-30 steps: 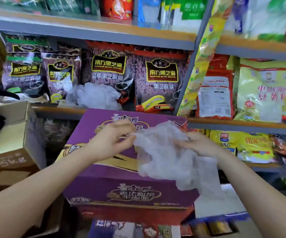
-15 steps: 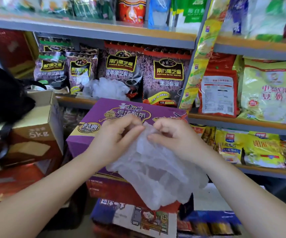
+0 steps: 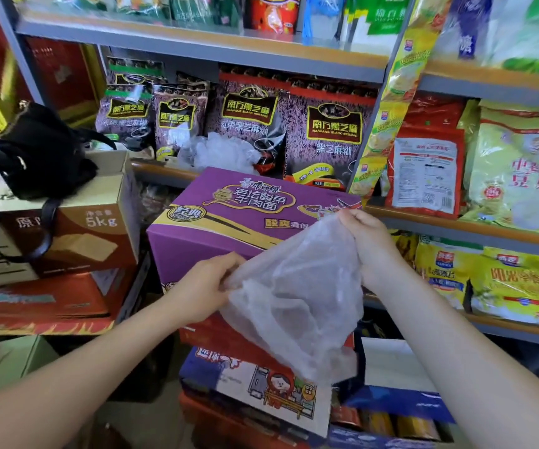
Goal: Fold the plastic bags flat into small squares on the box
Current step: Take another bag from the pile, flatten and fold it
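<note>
A thin, translucent white plastic bag hangs in the air in front of the purple noodle box, stretched between both hands. My left hand pinches its lower left edge, in front of the box's near face. My right hand grips its upper corner at the box's right edge, higher than the left hand. The bag's loose bottom droops below the box. A crumpled heap of more clear plastic bags lies on the shelf just behind the box.
Shelves of packaged food rise behind and to the right. A black handbag sits on a brown carton at the left. Stacked red and blue boxes lie under the purple box.
My hands have drawn apart, the right one up and to the right, the left one down, spreading the bunched bag out. The view has shifted left and lower.
</note>
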Motion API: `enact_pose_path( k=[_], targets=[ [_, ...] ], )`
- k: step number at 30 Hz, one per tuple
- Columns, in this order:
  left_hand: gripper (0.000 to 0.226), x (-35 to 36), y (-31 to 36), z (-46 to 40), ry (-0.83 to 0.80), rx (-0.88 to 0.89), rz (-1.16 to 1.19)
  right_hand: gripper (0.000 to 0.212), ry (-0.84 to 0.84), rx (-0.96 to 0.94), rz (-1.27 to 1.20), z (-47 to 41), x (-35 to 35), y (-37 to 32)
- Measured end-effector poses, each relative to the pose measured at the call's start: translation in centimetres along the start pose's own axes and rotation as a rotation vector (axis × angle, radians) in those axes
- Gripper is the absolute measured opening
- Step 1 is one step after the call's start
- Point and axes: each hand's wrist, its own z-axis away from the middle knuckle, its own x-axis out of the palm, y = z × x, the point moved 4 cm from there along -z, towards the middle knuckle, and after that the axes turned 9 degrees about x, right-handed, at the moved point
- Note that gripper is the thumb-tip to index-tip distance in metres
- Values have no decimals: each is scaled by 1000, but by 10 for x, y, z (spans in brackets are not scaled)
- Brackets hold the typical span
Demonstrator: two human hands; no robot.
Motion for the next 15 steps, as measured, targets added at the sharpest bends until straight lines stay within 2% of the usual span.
enact_pose_path(
  k=[2, 4, 6, 8, 11, 12, 15],
  targets=[
    [35, -1, -6, 2, 106, -35, 8, 16, 11, 72, -108, -2, -1, 9],
    [34, -9, 2, 7, 338, -47, 41, 20, 22, 94, -211, -4, -3, 13],
    [29, -11, 16, 11, 507, -50, 172, 12, -43, 74, -315, -6, -2, 15],
    [35, -3, 24, 13, 519, -96, 264, 15, -144, 59, -402, -5, 4, 17],
    [73, 20, 20, 11, 427, -266, 290, 28, -251, 42, -477, -4, 10, 18],
    [73, 26, 16, 9, 419, -319, 328, 26, -265, 41, -488, -3, 10, 18],
    [38, 33, 1, 7, 415, -379, 368, 24, -159, 81, -448, -6, 0, 26]
  ],
)
